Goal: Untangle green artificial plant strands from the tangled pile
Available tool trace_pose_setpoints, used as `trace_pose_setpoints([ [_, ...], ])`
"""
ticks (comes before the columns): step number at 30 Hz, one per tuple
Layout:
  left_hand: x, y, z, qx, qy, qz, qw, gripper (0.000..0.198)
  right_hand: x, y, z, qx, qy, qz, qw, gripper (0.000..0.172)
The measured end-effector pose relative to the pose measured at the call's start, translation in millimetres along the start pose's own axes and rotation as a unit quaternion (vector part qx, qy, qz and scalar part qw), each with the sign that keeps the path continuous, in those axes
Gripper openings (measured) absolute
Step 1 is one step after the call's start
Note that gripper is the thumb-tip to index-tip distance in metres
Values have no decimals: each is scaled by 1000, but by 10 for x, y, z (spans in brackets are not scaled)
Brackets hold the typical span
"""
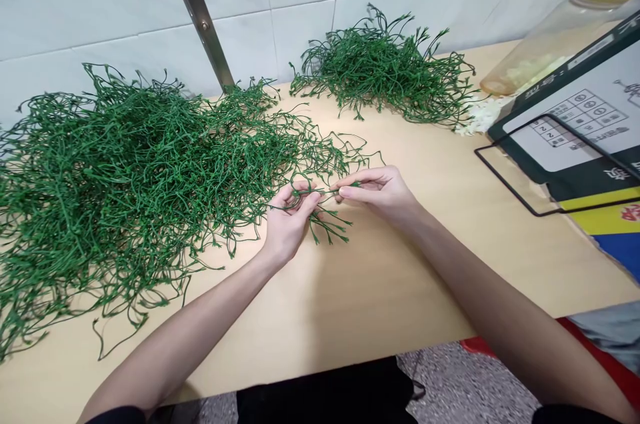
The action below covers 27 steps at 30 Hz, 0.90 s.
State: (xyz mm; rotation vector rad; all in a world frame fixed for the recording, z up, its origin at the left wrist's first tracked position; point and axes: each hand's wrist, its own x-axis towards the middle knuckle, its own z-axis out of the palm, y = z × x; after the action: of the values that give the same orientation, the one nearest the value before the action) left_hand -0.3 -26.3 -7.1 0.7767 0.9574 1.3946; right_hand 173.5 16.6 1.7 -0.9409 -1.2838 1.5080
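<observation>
My left hand (289,221) and my right hand (381,192) meet over the light wooden table (360,291), both pinched on one thin green plastic sprig (327,224). The sprig's stem runs between my fingertips and its branched tips hang down toward me. Just left of my hands spreads a big loose pile of the same green sprigs (115,191). A smaller heap of green sprigs (385,71) lies farther back by the white tiled wall.
At the right edge lie a dark printed board with a black wire frame (575,137), a clear plastic bottle (550,44) on its side, and small white bits (483,116). A metal strip (197,11) runs up the wall. A red stool (590,351) shows below the table.
</observation>
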Motion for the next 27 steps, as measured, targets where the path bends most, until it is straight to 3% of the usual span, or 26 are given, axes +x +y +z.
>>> trace_pose_setpoints([
  [7, 30, -31, 8, -37, 34, -2, 999, 52, -4, -32, -30, -17, -3, 5, 1000, 24],
  [11, 43, -30, 14, -37, 26, 0, 999, 54, 5, -10, -47, -10, -5, 8, 1000, 23],
  [17, 5, -36, -1, 7, 8, 53, 999, 58, 26, 30, -47, 38, 17, 29, 999, 29],
  [27, 17, -56, -4, -8, 19, 73, 997, 47, 29, 19, -53, 43, 7, 25, 999, 28],
])
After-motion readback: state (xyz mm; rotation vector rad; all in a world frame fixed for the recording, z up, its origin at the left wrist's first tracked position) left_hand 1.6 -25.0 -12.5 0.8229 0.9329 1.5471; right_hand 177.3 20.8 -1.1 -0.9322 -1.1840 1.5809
